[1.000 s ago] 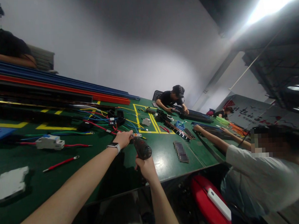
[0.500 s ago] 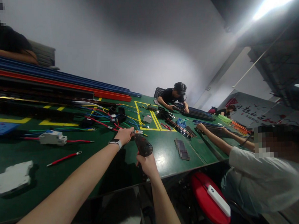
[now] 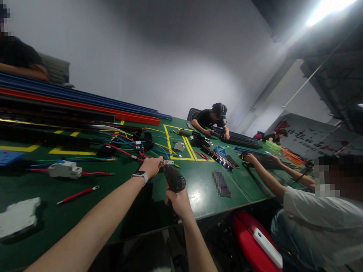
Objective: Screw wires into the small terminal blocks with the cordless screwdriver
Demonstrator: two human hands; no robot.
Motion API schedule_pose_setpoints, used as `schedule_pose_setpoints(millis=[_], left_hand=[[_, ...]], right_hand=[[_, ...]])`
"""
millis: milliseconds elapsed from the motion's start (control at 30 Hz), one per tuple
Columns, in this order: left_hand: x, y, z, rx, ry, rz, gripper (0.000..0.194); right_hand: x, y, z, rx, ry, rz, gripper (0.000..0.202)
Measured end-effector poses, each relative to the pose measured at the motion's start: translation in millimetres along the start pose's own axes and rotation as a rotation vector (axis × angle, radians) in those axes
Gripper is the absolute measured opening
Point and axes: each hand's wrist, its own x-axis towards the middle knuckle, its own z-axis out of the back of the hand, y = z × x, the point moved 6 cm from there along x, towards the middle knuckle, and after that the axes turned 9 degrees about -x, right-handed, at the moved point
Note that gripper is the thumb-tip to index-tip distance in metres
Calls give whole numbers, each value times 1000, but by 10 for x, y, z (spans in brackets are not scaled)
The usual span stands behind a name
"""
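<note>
My right hand [image 3: 178, 200] is wrapped round the handle of a dark cordless drill [image 3: 175, 178], whose front end points away from me. At the drill's front end, my left hand [image 3: 152, 167] has its fingers closed on a small white circuit breaker [image 3: 168, 162] with an orange mark; much of the breaker is hidden behind the hand and drill. Red, blue and green wires [image 3: 125, 151] run beside my left hand. To the left lie another white breaker [image 3: 65, 170] with red leads and a short red cable [image 3: 78, 195] with a metal lug.
A white breaker [image 3: 18, 217] lies at the near left of the green table [image 3: 118, 195]. Long blue and orange strips [image 3: 138, 117] line its far side. A co-worker [image 3: 326, 210] sits at the right beside a red stool [image 3: 246, 233]; another person [image 3: 209, 118] works across the table.
My hands, the drill and the breaker stay almost in place. The co-worker at the right has shifted slightly to the right, one hand moving along the table.
</note>
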Motion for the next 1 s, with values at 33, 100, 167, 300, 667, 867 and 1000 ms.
schedule_pose_setpoints(millis=[33,100,167,300,667,867,1000], left_hand=[[3,3,-2,-1,0,2,26],[7,9,-8,-1,3,11,26],[7,10,-12,0,5,11,26],[1,0,-10,-6,3,-4,26],[-12,-16,14,-4,9,9,26],[-28,-9,25,9,13,42,27],[-27,15,25,17,8,58,27]], right_hand=[[-2,6,5,-6,-9,-4,15],[-3,16,12,-14,-19,-12,15],[-1,23,11,-7,-12,-15,15],[2,35,14,2,-4,-3,13],[6,-22,8,-19,-10,-7,15],[5,-35,4,-49,-31,-17,15],[5,-26,-7,-81,-30,-2,13]])
